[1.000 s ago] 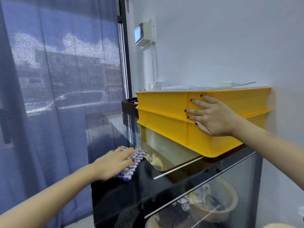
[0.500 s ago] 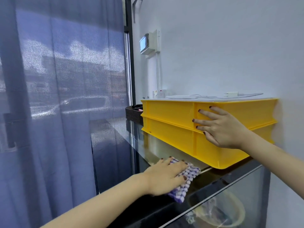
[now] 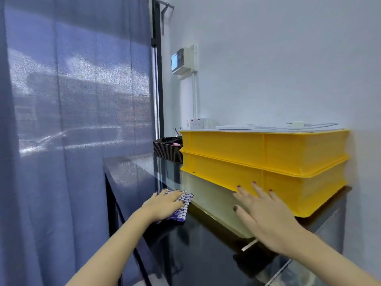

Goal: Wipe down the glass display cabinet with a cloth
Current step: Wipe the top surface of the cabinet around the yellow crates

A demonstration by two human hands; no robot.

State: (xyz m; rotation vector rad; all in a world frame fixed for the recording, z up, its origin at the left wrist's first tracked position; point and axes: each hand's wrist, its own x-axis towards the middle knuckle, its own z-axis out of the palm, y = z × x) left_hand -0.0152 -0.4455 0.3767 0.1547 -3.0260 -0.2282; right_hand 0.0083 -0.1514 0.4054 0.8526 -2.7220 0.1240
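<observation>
Checked cloth (image 3: pixel 186 200) flat beneath fingers (image 3: pixel 175 195) of left hand (image 3: pixel 162 205), on cabinet top (image 3: pixel 132 172)

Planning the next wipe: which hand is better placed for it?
Left. The left hand lies flat on the cloth on the cabinet top; the right hand is empty, beside the yellow crates.

Yellow crates (image 3: pixel 263 159) — blue-white checked cloth (image 3: pixel 182 207)
</observation>
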